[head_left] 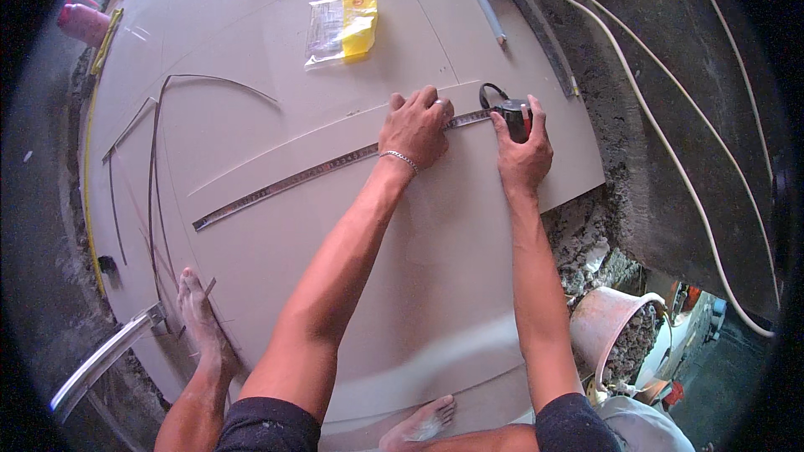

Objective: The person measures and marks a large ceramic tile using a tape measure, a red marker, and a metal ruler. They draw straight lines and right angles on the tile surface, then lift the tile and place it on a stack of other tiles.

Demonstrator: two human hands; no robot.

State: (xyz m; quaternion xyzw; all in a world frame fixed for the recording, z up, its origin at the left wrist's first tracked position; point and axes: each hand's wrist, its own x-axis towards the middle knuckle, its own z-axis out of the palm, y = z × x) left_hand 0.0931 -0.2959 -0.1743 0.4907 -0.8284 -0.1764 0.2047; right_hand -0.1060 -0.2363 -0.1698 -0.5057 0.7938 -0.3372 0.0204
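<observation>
A tape measure (514, 117) with a black case and a strap loop sits in my right hand (526, 151), fingers and thumb closed about its sides. Its pulled-out blade (289, 181) lies slantwise over a pale flat panel (452, 226), running down to the left. My left hand (416, 130), with a ring and a chain bracelet at the wrist, is curled over the blade close to the case. Its fingertips are hidden, so I cannot tell how they press on it. The panel's curved far edge (276, 142) shows just beyond the blade.
A clear and yellow plastic packet (342, 29) lies beyond my hands. Thin dark strips (157, 159) and a metal bar (105, 356) are at left, a pink bottle (84, 22) far left. Pale cables (645, 117) cross the right side; a tilted bucket of rubble (607, 331) stands near right.
</observation>
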